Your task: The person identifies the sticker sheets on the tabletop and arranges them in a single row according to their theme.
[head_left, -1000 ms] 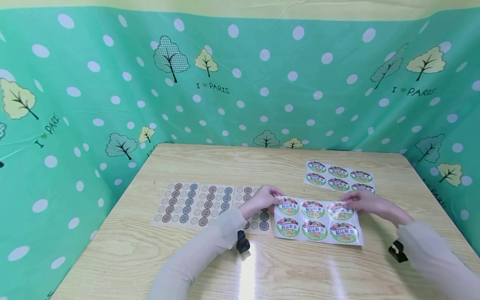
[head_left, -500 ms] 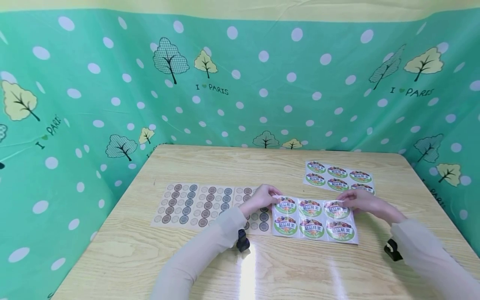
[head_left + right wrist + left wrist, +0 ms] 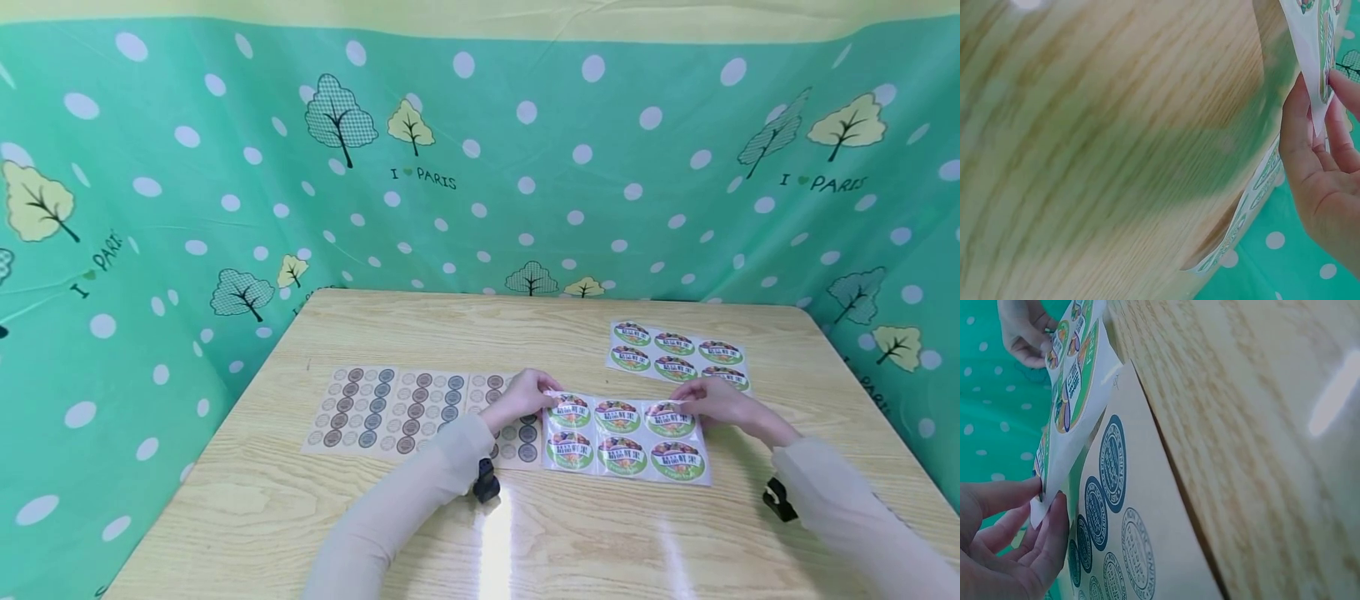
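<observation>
A white sticker sheet (image 3: 627, 437) with two rows of green oval fruit labels is stretched between my hands. My left hand (image 3: 522, 395) pinches its upper left corner, thumb on the printed face and fingers behind, as the left wrist view shows. At the upper right corner my right hand (image 3: 714, 400) pinches it the same way, seen close in the right wrist view. The sheet tilts above the table, its left edge beside tan sheets of round stamp stickers (image 3: 420, 412), which my left hand partly covers. In the left wrist view, dark blue round stickers (image 3: 1112, 464) show just below it.
A second fruit-label sheet (image 3: 652, 354) lies flat on the wooden table (image 3: 465, 333) behind my right hand, one corner covered by it. A green dotted curtain (image 3: 480, 208) surrounds the table's back and sides. Black wrist mounts (image 3: 486, 482) sit under both sleeves.
The held sticker sheet has shifted slightly left, closer to the tan sheets. My right hand has moved left with it, while my left hand has barely moved.
</observation>
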Available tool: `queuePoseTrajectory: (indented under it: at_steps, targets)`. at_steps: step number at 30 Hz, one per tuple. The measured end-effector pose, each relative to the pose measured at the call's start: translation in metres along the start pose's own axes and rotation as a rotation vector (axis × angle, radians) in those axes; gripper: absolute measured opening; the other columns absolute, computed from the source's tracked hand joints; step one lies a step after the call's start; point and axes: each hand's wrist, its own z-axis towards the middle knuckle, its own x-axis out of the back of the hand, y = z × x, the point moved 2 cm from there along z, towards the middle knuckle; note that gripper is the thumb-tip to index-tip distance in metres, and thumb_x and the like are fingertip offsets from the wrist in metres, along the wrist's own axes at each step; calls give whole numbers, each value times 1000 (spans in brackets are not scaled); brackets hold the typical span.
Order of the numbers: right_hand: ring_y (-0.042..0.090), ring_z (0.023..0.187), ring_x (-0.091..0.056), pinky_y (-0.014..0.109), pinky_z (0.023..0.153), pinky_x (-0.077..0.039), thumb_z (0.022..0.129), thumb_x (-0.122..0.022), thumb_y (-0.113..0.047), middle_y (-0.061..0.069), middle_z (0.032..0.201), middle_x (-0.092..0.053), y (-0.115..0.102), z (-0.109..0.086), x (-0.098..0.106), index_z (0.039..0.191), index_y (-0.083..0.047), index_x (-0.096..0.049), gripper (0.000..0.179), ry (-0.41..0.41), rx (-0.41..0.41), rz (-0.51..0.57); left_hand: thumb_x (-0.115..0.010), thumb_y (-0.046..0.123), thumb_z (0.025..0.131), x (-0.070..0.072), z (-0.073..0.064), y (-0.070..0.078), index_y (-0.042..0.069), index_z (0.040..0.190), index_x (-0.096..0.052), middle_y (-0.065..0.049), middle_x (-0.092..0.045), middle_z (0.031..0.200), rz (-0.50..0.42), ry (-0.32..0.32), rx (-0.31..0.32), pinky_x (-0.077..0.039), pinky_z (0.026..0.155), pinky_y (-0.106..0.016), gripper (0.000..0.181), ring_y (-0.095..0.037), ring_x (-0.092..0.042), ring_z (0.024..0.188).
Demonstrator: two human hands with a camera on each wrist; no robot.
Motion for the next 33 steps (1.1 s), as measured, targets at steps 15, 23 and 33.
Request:
queuePoseTrajectory:
  at_steps: [15, 23, 33]
  targets:
    - [11, 59, -50, 22, 49, -45, 80, -61, -13, 3, 76, -57, 1, 2, -3, 102, 10, -56, 32, 41, 34, -63, -65, -1, 73, 0, 1, -1, 0, 94, -65, -1, -53, 70, 112, 24, -45, -43, 44, -16, 20, -7, -46, 51]
    - [13, 61, -50, 23, 50, -45, 80, -61, -12, 5, 79, -59, 4, 4, -5, 99, 9, -58, 29, 66, 75, -111, -65, 3, 75, -1, 0, 1, 2, 96, -65, -3, -53, 78, 147, 38, -38, -44, 48, -16, 21, -9, -48, 59]
    - [19, 73, -54, 23, 55, -46, 80, -61, -12, 11, 85, -59, -2, -4, 0, 98, 9, -58, 28, 127, 141, -249, -69, 12, 72, 5, -4, 7, 6, 97, -64, -5, -55, 86, 314, 118, -115, -42, 65, -22, 26, -14, -50, 77]
